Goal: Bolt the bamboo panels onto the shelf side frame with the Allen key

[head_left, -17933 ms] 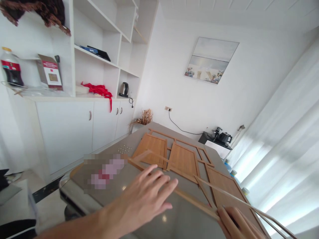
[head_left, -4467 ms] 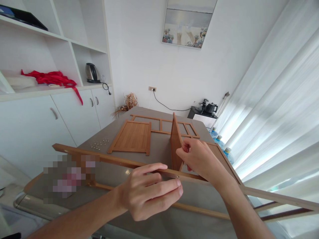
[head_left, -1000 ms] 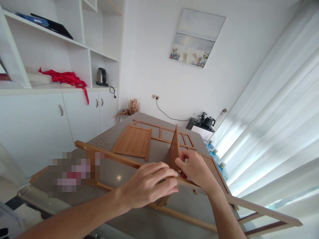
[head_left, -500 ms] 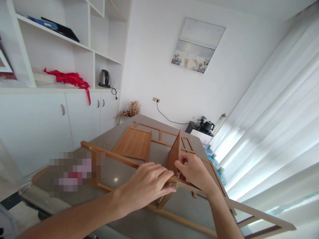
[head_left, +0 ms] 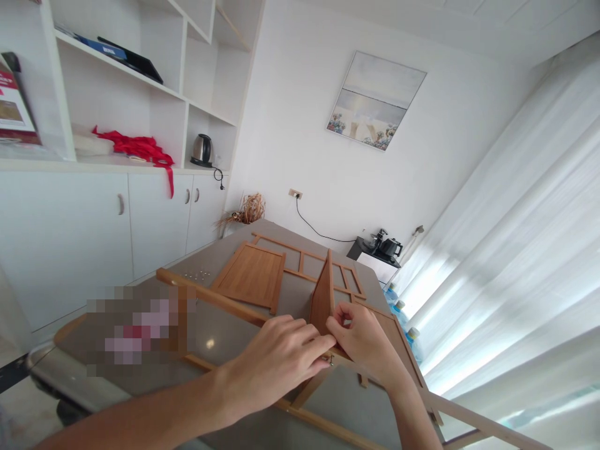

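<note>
Grey table (head_left: 291,299) in a white room, two hands close together at a wooden frame (head_left: 210,297) and an upright wooden panel (head_left: 322,297).
Left hand (head_left: 281,352) half curled over the frame's upper rail, thumb on the near side, just beside a small metal fastener (head_left: 331,360); whether it grips either, I cannot tell. Right hand (head_left: 360,334) mostly closed, thumb and forefinger together at the panel's near edge; what they hold is hidden. Past them, a flat panel (head_left: 253,275) lies to the left, a slatted frame (head_left: 302,264) behind it, loose small hardware (head_left: 199,274) near its left edge. Farther off, water bottles (head_left: 400,309) stand by white curtains (head_left: 510,231); a kettle (head_left: 202,150) sits on the shelving (head_left: 187,140).
</note>
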The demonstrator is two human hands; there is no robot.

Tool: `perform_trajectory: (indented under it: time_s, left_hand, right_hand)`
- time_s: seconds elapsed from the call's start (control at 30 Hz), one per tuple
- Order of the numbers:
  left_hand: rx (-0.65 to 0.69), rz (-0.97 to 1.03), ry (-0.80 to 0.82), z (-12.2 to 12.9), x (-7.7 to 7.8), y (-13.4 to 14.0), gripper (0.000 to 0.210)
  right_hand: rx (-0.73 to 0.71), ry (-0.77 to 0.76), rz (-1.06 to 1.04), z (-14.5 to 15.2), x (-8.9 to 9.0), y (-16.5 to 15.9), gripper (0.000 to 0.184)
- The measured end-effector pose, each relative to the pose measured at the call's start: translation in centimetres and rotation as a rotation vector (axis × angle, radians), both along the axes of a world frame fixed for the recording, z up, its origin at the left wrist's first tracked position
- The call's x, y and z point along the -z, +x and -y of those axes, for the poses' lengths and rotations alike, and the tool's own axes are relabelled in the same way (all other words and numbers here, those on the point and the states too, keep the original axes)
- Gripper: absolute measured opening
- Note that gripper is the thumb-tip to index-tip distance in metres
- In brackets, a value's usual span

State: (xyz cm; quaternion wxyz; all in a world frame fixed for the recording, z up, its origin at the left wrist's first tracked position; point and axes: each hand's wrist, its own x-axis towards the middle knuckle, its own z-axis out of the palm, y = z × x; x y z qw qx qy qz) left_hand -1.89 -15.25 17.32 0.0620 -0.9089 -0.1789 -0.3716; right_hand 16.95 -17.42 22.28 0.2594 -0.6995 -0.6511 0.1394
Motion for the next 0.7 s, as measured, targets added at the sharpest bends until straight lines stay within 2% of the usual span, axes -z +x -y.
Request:
perform_trajectory:
  time_s: [0.17,0.5,0.7]
  left_hand:
    - [-0.029,0.003,-0.008,0.16,-0.23,0.34,0.03]
    - [-0.007,-0.08,-0.13,0.07,-0.65,0.07,0.026]
    - [-0.042,-0.083,-0.127,0.01,-0.45,0.12,0.032]
  right_hand:
    - [-0.003,-0.007,-0.004,-0.02,0.05,0.2,0.019]
    - [-0.008,-0.016,-0.013,-0.39,0.56,0.76,0.021]
    - [-0.028,-0.008,-0.037,-0.06,0.45,0.29,0.038]
